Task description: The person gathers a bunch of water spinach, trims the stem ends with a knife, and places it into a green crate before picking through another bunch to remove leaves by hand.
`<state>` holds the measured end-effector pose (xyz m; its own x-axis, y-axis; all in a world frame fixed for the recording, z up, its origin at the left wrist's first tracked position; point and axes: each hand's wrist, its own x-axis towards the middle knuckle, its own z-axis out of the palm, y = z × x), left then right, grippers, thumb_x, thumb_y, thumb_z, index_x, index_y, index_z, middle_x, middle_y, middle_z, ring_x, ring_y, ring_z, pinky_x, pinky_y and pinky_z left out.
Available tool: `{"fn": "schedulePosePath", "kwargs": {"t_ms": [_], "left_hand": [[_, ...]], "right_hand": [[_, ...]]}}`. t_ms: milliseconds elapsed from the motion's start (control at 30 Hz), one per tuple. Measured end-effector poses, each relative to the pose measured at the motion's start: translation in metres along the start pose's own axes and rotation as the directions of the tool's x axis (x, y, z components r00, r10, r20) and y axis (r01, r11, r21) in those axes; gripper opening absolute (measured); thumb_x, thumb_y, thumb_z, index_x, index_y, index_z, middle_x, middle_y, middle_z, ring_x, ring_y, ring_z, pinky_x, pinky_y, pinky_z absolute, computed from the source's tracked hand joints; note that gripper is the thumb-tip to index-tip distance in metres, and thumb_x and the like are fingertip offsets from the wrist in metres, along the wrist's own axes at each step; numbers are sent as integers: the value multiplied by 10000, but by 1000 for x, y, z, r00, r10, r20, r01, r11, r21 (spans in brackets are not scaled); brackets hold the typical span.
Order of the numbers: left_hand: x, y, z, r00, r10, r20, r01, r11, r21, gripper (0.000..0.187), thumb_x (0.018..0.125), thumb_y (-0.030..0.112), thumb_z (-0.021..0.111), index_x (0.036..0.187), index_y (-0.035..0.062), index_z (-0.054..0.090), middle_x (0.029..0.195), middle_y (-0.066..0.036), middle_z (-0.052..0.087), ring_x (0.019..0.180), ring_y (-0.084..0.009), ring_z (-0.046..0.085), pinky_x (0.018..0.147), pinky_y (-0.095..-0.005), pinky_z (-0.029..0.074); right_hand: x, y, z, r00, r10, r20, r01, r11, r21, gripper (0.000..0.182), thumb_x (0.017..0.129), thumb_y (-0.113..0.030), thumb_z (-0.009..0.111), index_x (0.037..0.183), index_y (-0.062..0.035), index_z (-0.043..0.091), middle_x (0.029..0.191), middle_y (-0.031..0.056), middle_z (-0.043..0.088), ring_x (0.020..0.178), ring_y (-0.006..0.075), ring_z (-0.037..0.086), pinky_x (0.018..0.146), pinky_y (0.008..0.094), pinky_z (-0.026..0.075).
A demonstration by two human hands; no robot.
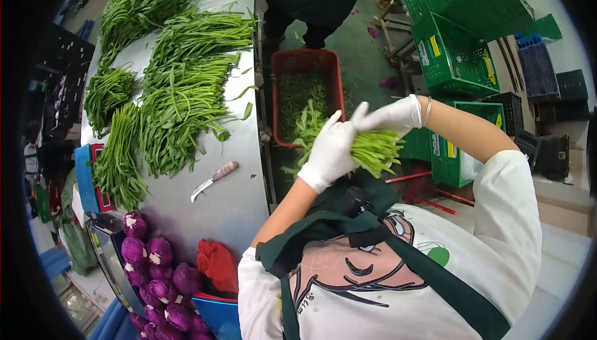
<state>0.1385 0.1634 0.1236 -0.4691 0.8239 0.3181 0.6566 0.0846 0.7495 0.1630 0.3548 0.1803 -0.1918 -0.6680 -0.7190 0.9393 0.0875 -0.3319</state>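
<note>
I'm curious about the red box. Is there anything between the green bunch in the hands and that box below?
Nothing visible. Both gloved hands, the left hand and right hand, grip the bunch of green stalks right over the red crate, which already holds green trimmings. Only open air shows between them.

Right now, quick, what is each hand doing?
Left hand: closed around the bundle of green stalks.
Right hand: gripping the same bundle from the top.
</note>
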Motion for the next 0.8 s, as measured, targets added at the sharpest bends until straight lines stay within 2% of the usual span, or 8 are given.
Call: {"fn": "schedulePosePath", "kwargs": {"t_ms": [100,233,333,400,533,600,733,800], "left_hand": [[-13,-8,-28,935,-344,82,330,764,-555,898,602,54,761,1397,67,345,1069,-152,630,980,-249,627,853,-321,491],[-47,-43,-6,882,-425,-205,247,786,-567,728,663,12,704,1331,7,415,1150,-117,618,1016,-147,609,889,-288,476],[-72,-53,2,742,-571,-351,324,764,-558,644,667,9,699,1266,-2,465,1120,-112,635,1011,-151,617,892,-291,479],[-78,-51,1,655,-645,-394,380,731,-566,506,690,32,680,1167,-20,519,1007,-106,659,939,-158,642,830,-296,497],[-104,-91,51,777,-479,-409,518,855,-18,507,706,267,717,1140,50,572,1089,-145,627,989,-338,578,871,-439,446],[-106,-103,78,805,-441,-398,518,849,107,462,767,303,664,1155,67,574,1142,-142,604,1098,-342,521,952,-438,386],[-113,-95,68,749,-499,-437,588,804,91,434,785,304,659,1136,60,583,1144,-141,607,1079,-330,543,936,-435,408],[-126,-91,61,574,-708,-411,633,702,-325,455,680,190,757,1070,31,583,974,-130,670,876,-274,652,781,-363,513]], "right_hand": [[12,-20,-20,925,-47,378,-5,991,137,993,826,-762,237,1327,89,339,1220,336,488,985,411,614,762,383,577],[39,-68,-18,937,-193,-293,75,926,-371,737,922,-604,347,973,79,618,849,194,654,667,242,635,536,309,507],[92,-106,8,517,-809,-279,333,490,-806,360,950,-356,473,879,-32,612,782,82,635,636,187,595,583,308,483],[140,-125,50,191,-977,98,327,-31,-944,249,905,-287,552,887,-42,593,724,91,587,681,212,592,621,340,472],[257,-117,115,769,-547,331,162,-334,-929,258,845,-252,604,1008,-54,574,804,151,598,770,318,599,699,405,490],[344,-80,90,694,-593,407,90,-489,-867,295,840,-277,600,1020,-45,569,848,172,601,810,339,603,723,437,490],[392,-81,75,834,-516,196,69,-255,-965,467,861,-465,550,1029,-30,580,940,173,614,858,300,607,703,423,495],[370,-103,74,965,-241,98,76,-100,-992,499,861,-489,547,1069,-36,567,968,139,611,852,252,609,682,396,498]]}}
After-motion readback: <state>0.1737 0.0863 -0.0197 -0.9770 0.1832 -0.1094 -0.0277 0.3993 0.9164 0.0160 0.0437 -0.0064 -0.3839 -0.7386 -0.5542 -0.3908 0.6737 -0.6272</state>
